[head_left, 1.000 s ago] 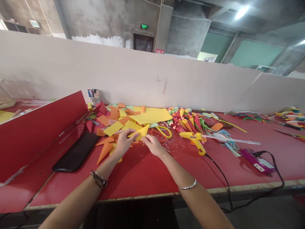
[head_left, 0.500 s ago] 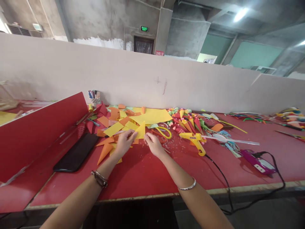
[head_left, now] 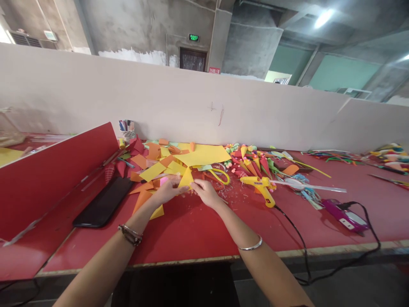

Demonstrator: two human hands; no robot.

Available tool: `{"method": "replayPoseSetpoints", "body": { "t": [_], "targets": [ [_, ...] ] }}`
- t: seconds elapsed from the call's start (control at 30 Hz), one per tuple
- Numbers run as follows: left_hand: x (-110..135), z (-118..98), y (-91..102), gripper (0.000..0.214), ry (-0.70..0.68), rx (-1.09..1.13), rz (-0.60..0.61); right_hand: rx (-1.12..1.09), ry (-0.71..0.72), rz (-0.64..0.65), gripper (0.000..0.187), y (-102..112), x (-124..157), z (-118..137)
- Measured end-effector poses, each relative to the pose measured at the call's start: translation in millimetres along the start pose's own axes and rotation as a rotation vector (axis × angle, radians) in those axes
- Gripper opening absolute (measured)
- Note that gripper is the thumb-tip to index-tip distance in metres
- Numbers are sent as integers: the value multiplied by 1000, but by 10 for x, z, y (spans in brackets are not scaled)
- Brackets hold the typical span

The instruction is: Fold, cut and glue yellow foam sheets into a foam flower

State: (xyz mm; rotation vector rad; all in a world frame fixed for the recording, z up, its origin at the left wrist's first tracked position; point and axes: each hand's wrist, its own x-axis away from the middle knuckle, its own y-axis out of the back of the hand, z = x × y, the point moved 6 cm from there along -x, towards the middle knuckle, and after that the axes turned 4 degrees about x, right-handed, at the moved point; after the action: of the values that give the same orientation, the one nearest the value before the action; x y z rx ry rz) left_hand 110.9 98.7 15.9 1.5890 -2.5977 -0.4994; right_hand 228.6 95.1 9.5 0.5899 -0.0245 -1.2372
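Left of the yellow plastic glue gun, both hands hold a small bright-yellow triangular piece of paper-like sheet. The left hand grasps its lower left side between thumb and fingers; the right hand pinches its lower right edge with thumb and fingertips. How hard either one presses, I cannot tell.

The step in hand looks like shaping this piece. A light pinch seems best, since thin sheet would probably crease under hard pressure. The left hand does well to steady the body while the right guides the edge evenly, so that the tip stays sharp and the sides line up. The piece is best held clear of the flat orange and yellow scraps, farther left of the glue gun, which could catch on it.

The piece looks matte and plain, with one sharp point directed away from the person and a base widening toward the hands. Fingers hide its lower part, so whether it is rolled or merely bent cannot be told.
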Motion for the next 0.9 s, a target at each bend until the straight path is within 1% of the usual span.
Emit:
{"method": "replayPoseSetpoints", "body": {
  "t": [0.07, 0.13, 0.27, 0.33, 0.4, 0.5, 0.6, 0.7, 0.8, 0.9],
  "targets": [
    [-8, -14, 15, 26, -60, -76, -32, 20, 11, 33, 33, -13, 8, 19],
    [-16, 1, -1, 28, -76, -121, -32, 21, 9, 35, 33, -11, 14, 30],
    [-12, 74, -49, 32, -7, -191, -27, 22, -9, -11, 31, 11, 18, 36],
    [0, 84, -69, 35, 16, -218, -22, 36, -10, -14, 29, 10, 18, 33],
    [15, 76, -105, 35, 26, -212, 14, 40, 1, -10, 29, 4, 17, 25],
    [41, 51, -190, 36, 46, -169, 121, 20, 12, -26, 27, 5, 13, -3],
    [64, 17, -251, 36, 77, -93, 186, -17, -16, -37, 26, -4, 15, -39],
    [67, -19, -249, 39, 78, -79, 163, -38, -37, -66, 28, 4, 25, -34],
    [62, -24, -228, 40, 69, -109, 127, -61, -54, -60, 31, 7, 32, -12],
    [62, 0, -230, 37, 70, -104, 136, -43, -14, -110, 34, 51, 28, 31]
  ]
}}
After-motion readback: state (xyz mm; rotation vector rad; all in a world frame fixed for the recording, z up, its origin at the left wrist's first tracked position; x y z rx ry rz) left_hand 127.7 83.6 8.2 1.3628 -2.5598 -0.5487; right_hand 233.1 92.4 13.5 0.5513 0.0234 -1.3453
